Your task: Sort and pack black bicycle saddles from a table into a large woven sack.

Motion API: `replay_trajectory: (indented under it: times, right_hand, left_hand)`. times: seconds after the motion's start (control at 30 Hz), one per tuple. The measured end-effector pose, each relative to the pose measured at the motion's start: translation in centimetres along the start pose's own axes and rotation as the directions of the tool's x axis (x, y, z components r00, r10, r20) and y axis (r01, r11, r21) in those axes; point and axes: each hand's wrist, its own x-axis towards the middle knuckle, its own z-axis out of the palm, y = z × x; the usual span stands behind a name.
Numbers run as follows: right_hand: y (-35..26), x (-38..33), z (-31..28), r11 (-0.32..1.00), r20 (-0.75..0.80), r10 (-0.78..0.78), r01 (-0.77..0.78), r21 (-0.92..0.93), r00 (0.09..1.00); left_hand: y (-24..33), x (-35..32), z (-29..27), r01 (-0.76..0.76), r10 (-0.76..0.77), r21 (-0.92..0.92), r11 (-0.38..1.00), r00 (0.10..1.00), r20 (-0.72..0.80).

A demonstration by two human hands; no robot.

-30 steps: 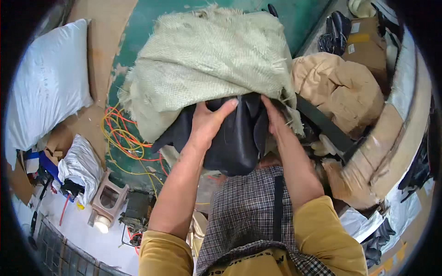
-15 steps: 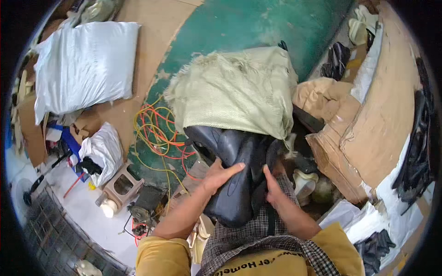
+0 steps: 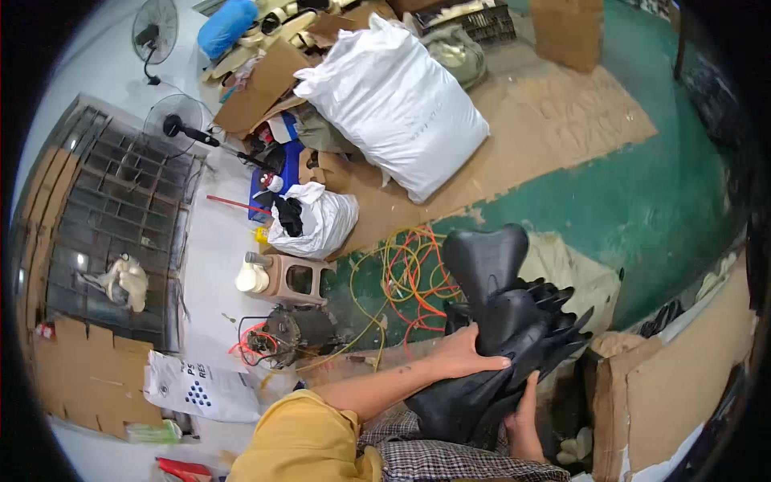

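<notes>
I hold a bundle of black moulded pieces (image 3: 487, 309) in front of my body. The pieces have smooth, wide, flared ends and several finger-like tips that stick out to the right. My left hand (image 3: 470, 359) is closed on the near left side, its thumb across the top. On the right side my right hand (image 3: 525, 414) grips the same bundle, thumb up, with its other fingers hidden. Behind the bundle lies a pale woven sack (image 3: 574, 277), partly covered by it. I cannot tell exactly what the pieces are.
A big white sack (image 3: 401, 104) lies on cardboard (image 3: 554, 120) beyond. Tangled orange and yellow hoses (image 3: 409, 273) are on the green floor, left of the bundle. A stool (image 3: 297, 279) and a motor-like machine (image 3: 301, 331) stand nearer left. A cardboard box (image 3: 675, 386) is at right.
My view has swung left, bringing in the fans and window grille. The black bundle, largely under the pale sack before, is now clear of it and tilted, with its finger-like tips showing.
</notes>
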Motion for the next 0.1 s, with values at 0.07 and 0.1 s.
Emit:
replay_trajectory:
  times: [0.07,0.1]
  right_hand:
    - [-2.4,-2.1,2.3,0.997,0.107,-0.075,0.075,0.009,0.991]
    - [-3.5,-3.2,2.7,0.990,0.186,-0.140,0.133,0.046,0.973]
  left_hand:
    - [3.2,-1.4,-1.7,-0.072,0.072,0.013,0.997,0.997,0.000]
    - [6.2,-2.7,-2.8,-0.128,0.126,0.034,0.991,0.991,0.034]
